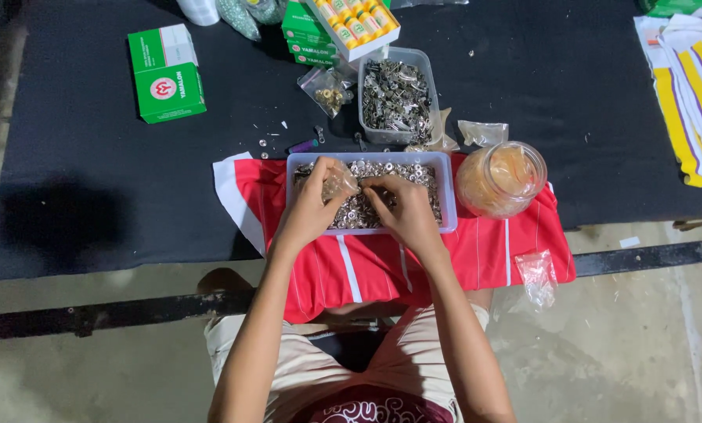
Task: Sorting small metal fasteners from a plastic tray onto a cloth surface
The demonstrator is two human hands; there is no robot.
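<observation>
both hands work over the clear tray of metal snaps; left hand pinches a small clear bag between its fingertips, right hand has fingers curled into the snaps just beside it.

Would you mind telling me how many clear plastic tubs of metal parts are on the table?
2: one tub lies on the red cloth under both hands, and the other tub stands just behind it on the black table.
</observation>
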